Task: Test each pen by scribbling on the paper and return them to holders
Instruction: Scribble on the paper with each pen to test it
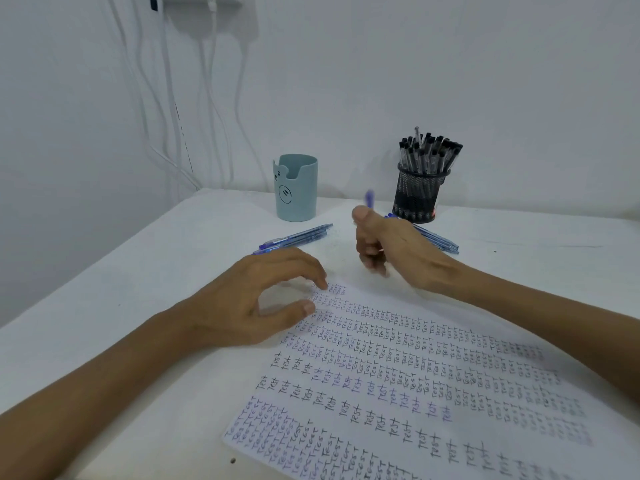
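Two holders: mesh holder (419, 195) packed with black pens (427, 154), teal cup (296, 192) interior unseen; right hand (391, 251) grips one blue pen (370, 198); left hand (256, 299) relaxed, empty, on paper (415, 375)

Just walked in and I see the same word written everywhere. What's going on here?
A person is trying out pens at a white table. Their right hand grips a blue pen, held clear of the paper and blurred. The left hand rests its fingertips on the paper's far corner; the sheet is covered in rows of "test". More loose blue pens lie on the table either side of the right hand. Behind them stand a teal holder and a black mesh holder packed with black pens.
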`<state>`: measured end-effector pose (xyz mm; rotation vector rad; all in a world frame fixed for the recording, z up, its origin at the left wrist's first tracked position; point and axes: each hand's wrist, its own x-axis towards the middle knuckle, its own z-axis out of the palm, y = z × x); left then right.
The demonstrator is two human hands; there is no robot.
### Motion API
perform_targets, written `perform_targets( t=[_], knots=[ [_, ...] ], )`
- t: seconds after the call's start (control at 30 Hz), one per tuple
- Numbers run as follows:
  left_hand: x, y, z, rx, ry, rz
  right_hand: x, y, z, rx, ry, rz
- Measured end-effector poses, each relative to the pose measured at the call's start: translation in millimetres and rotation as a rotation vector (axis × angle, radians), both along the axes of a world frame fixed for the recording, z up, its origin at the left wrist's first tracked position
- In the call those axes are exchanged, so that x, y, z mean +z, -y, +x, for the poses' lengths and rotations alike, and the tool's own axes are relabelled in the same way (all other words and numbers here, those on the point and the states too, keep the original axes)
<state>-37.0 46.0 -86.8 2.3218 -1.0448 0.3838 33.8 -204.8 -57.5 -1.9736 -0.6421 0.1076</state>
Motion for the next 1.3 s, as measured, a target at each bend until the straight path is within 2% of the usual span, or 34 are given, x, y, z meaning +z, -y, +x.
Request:
perform_targets(
  t=[0.13, 0.27, 0.37, 0.63, 0.93, 1.3],
  knots=[
    [1, 2, 0, -0.037, 0.005, 0.064, -1, 0, -3, 0.037, -0.119, 0.190],
    [1, 1, 1, -0.033, -0.019, 0.085, -7, 0, -6, -0.032, -0.037, 0.165],
    [1, 2, 1, -0.030, -0.024, 0.083, -12, 2, -6, 0.006, -0.116, 0.216],
    [1, 1, 0, -0.022, -0.038, 0.091, -13, 6, -7, 0.106, -0.178, 0.128],
    [1, 1, 2, -0.033, -0.043, 0.091, -17, 8, -13, 0.107, 0.005, -0.018],
    [2, 2, 1, -0.033, -0.032, 0.104, -17, 7, -13, 0.146, 0.023, -0.046]
  ],
)
